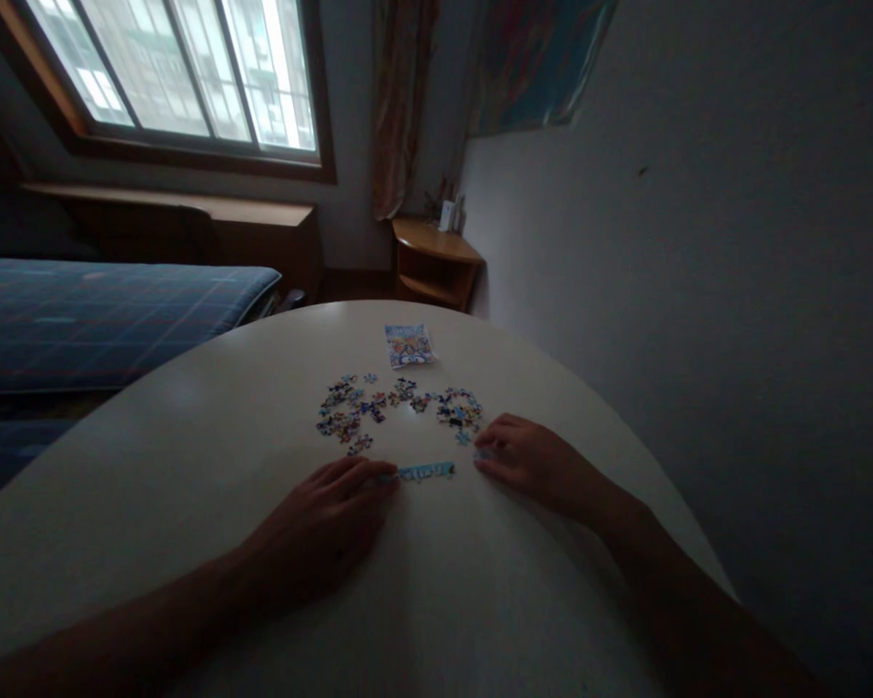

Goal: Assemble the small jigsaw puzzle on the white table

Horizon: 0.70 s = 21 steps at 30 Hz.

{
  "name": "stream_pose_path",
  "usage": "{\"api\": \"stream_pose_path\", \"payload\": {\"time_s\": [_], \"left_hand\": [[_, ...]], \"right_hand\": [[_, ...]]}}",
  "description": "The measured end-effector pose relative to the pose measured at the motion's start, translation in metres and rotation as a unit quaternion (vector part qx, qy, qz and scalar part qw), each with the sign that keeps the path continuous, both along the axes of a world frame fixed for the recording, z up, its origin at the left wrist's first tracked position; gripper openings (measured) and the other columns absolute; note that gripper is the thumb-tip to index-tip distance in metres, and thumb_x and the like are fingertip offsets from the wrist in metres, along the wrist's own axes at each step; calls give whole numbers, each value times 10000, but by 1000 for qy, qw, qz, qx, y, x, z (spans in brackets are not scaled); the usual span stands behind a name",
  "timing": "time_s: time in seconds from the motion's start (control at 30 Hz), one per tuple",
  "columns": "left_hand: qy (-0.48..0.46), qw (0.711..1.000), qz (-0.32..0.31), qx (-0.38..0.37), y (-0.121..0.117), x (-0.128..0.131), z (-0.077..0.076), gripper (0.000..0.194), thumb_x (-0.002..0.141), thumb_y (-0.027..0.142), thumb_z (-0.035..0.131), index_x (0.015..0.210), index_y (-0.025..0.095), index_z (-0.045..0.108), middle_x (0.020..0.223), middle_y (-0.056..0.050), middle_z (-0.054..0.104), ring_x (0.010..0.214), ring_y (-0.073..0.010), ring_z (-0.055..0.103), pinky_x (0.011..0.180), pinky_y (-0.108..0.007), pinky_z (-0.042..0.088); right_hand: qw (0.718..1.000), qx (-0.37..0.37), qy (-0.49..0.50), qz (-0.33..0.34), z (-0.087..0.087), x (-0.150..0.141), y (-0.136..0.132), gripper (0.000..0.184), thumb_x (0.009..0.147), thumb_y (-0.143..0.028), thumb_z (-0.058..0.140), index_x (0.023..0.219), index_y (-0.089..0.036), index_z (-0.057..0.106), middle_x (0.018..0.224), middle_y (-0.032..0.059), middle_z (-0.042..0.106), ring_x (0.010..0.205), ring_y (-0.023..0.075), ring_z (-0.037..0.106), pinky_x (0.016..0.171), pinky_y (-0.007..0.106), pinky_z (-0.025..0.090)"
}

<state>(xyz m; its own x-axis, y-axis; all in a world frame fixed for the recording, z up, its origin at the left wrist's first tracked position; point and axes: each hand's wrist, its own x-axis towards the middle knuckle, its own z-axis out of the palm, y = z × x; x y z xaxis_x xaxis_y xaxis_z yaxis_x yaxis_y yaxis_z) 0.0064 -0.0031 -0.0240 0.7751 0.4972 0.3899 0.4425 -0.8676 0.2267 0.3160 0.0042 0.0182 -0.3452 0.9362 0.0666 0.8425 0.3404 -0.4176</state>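
Observation:
A narrow strip of joined light-blue jigsaw pieces point(428, 471) lies on the table in front of me. My left hand point(345, 494) has its fingers together on the strip's left end and covers part of it; the thumb is hidden. To the right of the strip, my right hand point(513, 451) is closed in a pinch around a small pale jigsaw piece point(483, 453), apart from the strip. Loose jigsaw pieces point(340, 412) lie in a cluster beyond my left hand. Another cluster of jigsaw pieces point(460, 409) is just beyond my right fingertips, with a light-blue piece point(464, 438) at its near edge.
A printed picture packet point(409, 346) lies behind the pieces on the round white table point(262, 378). Close on the right runs a white wall point(698, 291). At the back left is a bed with a blue plaid cover point(116, 310); a small wooden corner shelf point(436, 242) stands beyond the table.

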Motion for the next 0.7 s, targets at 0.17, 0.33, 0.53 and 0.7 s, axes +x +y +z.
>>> {"api": "stream_pose_path", "payload": {"time_s": [0.17,0.33,0.53,0.7], "left_hand": [[-9,1000,-10,-14,0,2,4,305,929,134,457,1207,171,577,1202,-122,637,1055,-235,609,932,-430,550],[-15,1000,-15,-4,2,1,3,328,932,140,452,1233,180,579,1221,-117,642,1077,-233,609,952,-427,542],[-1,1000,-18,2,2,1,2,336,929,130,458,1247,175,556,1266,-115,625,1123,-242,593,976,-436,534],[5,1000,-19,1,2,1,3,338,933,128,447,1251,173,553,1277,-117,622,1140,-245,588,987,-446,529]], "right_hand": [[999,-29,14,0,0,-4,-2,86,835,-234,673,910,-209,709,955,55,669,768,163,622,727,294,481],[997,-49,35,56,3,-12,-7,111,829,-160,639,906,-216,695,970,49,635,865,174,608,775,287,477],[991,-81,46,99,3,-19,-12,126,818,-134,631,917,-207,660,966,34,626,817,152,593,723,256,463],[997,-68,6,29,4,-21,-15,175,794,-223,715,962,-204,670,927,41,642,823,187,594,717,287,454]]}}
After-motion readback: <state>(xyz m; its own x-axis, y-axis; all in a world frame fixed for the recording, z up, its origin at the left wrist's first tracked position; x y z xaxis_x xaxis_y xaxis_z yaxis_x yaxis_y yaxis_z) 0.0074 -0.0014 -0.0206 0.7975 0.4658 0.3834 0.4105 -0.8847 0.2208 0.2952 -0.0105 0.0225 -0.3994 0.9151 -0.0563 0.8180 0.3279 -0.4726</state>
